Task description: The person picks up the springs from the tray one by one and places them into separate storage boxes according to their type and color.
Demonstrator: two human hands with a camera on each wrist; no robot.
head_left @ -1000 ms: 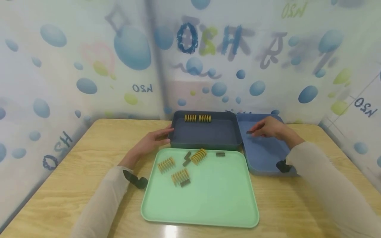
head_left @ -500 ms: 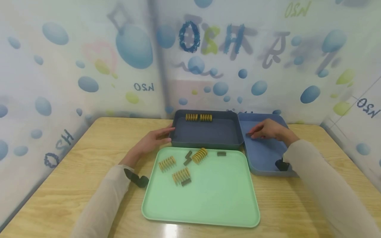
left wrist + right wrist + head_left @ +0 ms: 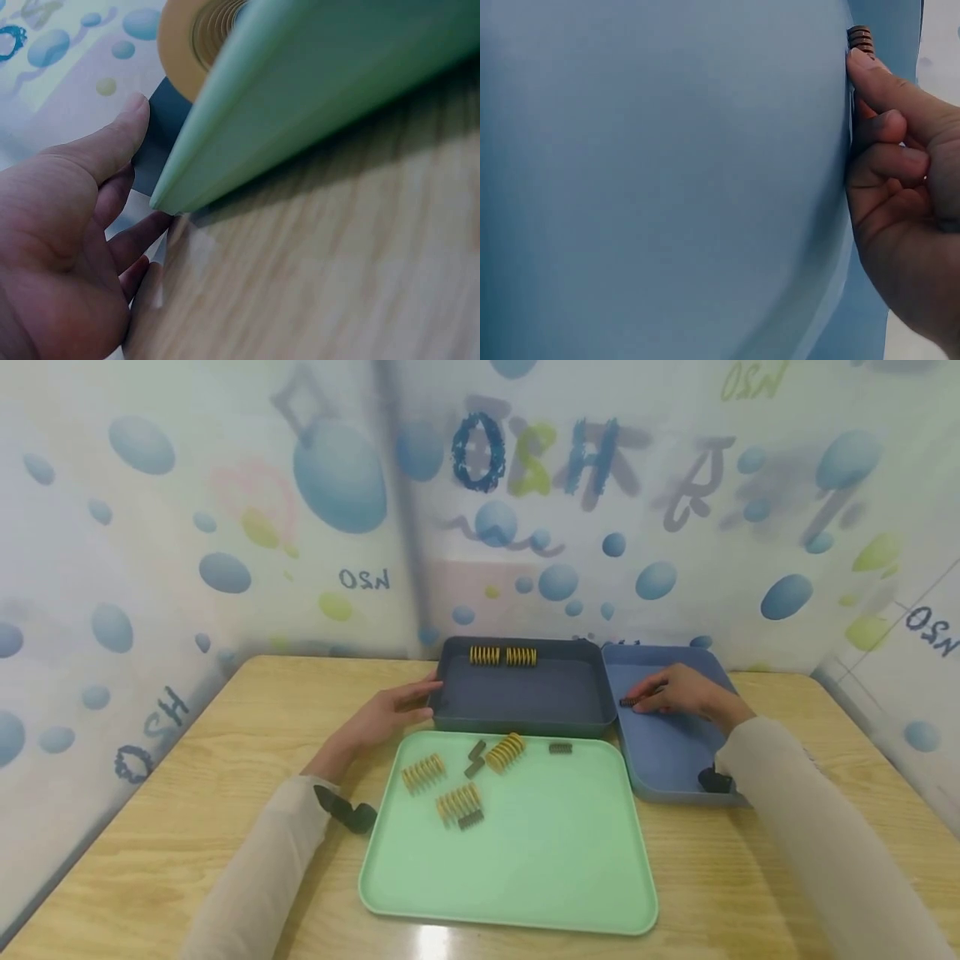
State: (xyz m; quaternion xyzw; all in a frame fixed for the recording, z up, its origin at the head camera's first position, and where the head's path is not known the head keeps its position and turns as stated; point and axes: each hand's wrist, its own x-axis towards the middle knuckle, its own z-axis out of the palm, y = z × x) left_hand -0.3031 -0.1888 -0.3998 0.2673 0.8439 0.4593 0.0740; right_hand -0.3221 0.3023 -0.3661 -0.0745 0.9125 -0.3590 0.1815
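Note:
In the head view my right hand (image 3: 678, 691) pinches a small dark spring (image 3: 627, 702) low inside the blue tray (image 3: 667, 768). The right wrist view shows the ringed end of that spring (image 3: 861, 37) sticking out past the thumb tip. My left hand (image 3: 382, 718) rests with extended fingers at the left side of the dark grey tray (image 3: 525, 693). Two yellow springs (image 3: 484, 656) lie in a row along that tray's back wall. In the left wrist view the left hand (image 3: 75, 225) has its fingers against the dark tray's edge.
The green tray (image 3: 555, 860) in front holds several springs: larger yellow ones such as one yellow spring (image 3: 506, 752), and small dark ones such as one dark spring (image 3: 560, 748). All trays stand on a wooden table (image 3: 300, 693) against a patterned wall (image 3: 525, 527).
My right hand has lowered slightly with the small dark spring, bringing it down toward the blue tray's floor. The left hand keeps its place beside the dark grey tray.

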